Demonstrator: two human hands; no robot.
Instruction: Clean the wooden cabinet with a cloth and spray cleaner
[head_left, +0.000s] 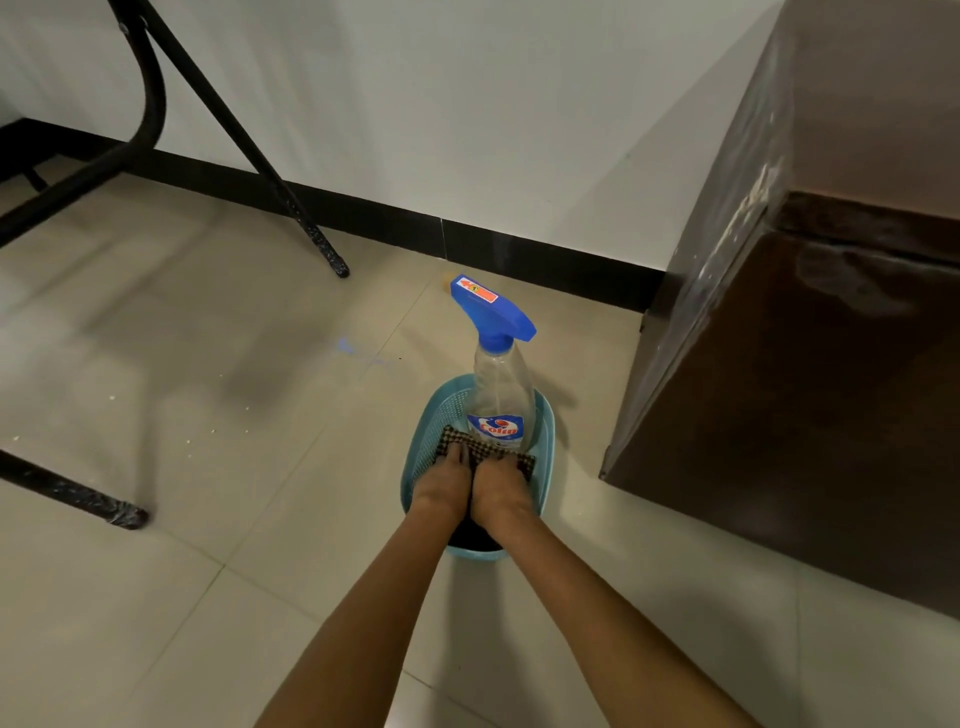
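A light blue plastic basket (546, 415) stands on the tiled floor. A clear spray bottle (501, 395) with a blue trigger head stands upright in its far end. A dark checked cloth (452, 435) lies in the basket in front of the bottle. My left hand (442, 483) and my right hand (501, 491) are side by side inside the basket, fingers curled onto the cloth. The dark brown wooden cabinet (810, 338) stands to the right of the basket, against the wall.
Black metal legs of a frame (291, 197) cross the upper left, and another black leg (72, 493) rests on the floor at the left. A white wall with a black skirting (519, 249) runs behind the basket. Pale floor tiles (234, 364) spread left of the basket.
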